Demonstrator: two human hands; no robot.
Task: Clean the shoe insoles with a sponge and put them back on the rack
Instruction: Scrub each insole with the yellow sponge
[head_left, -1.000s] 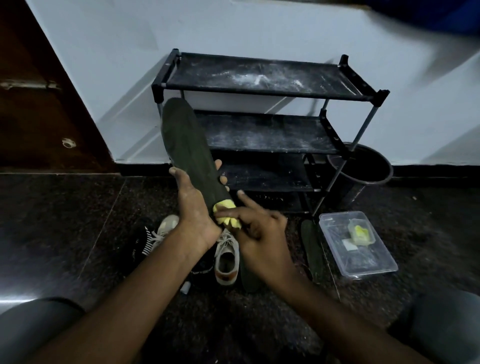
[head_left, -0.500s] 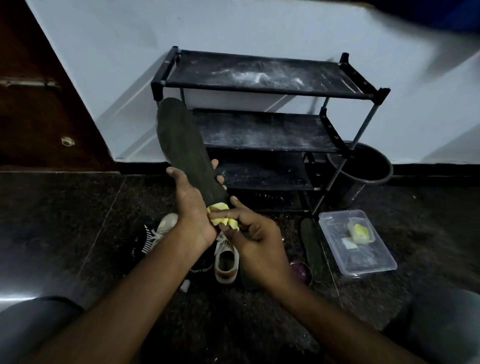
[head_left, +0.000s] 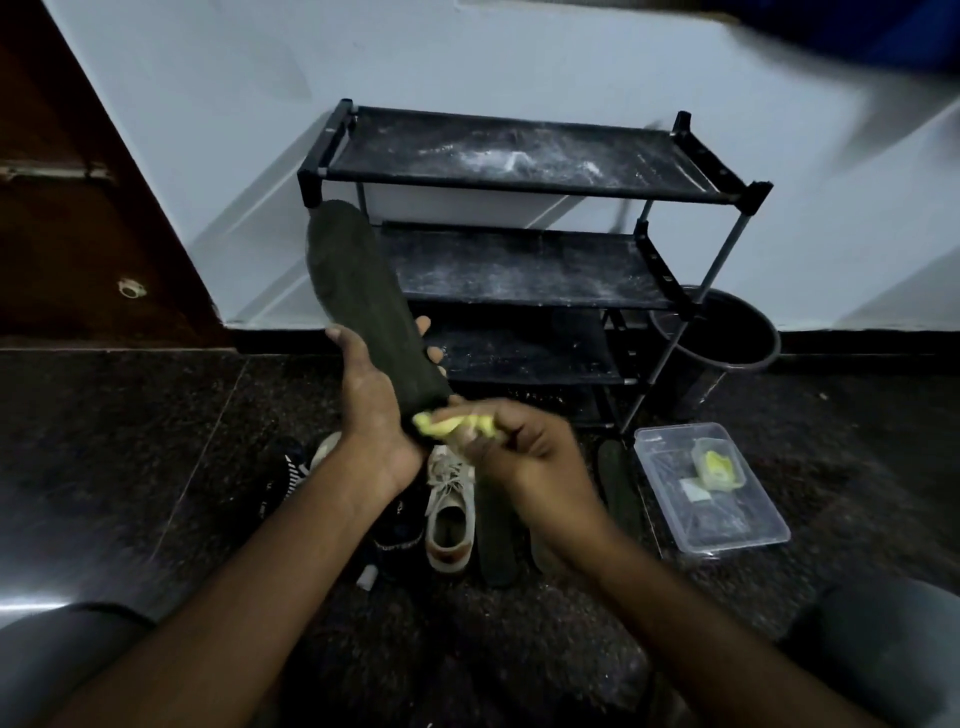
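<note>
Insole (head_left: 363, 306), dark green, is held up at the centre of the head view. Its toe end points to 11 o'clock and its heel end to 5 o'clock. The left hand (head_left: 371, 410) grips its lower half, with the thumb curled over the edge at 9 o'clock and fingertips showing past the edge at 3 o'clock. The right hand (head_left: 524, 447), at 4 o'clock from the left and blurred by motion, pinches a yellow sponge (head_left: 452, 423) between curled fingers and thumb. The sponge touches the heel end of the held insole.

At 12 o'clock, behind the held insole, a black three-shelf rack (head_left: 519, 156) stands against a pale wall (head_left: 260, 130), its shelves streaked with white dust. A black bucket (head_left: 727, 332) sits at 3 o'clock from the rack, just beside its legs.

On the dark stone floor (head_left: 130, 441), a clear plastic container (head_left: 727, 525) lies at 4 o'clock from the hands and holds a small tub (head_left: 719, 465) with something yellow in it. A second insole (head_left: 615, 483) lies just beside the container at its 9 o'clock. A third insole (head_left: 496, 540) lies partly hidden under the right forearm. A white sneaker (head_left: 449, 514) rests at 6 o'clock from the hands, between the forearms. A dark shoe (head_left: 291, 467) with white stripes shows at 7 o'clock, partly hidden by the left forearm.
</note>
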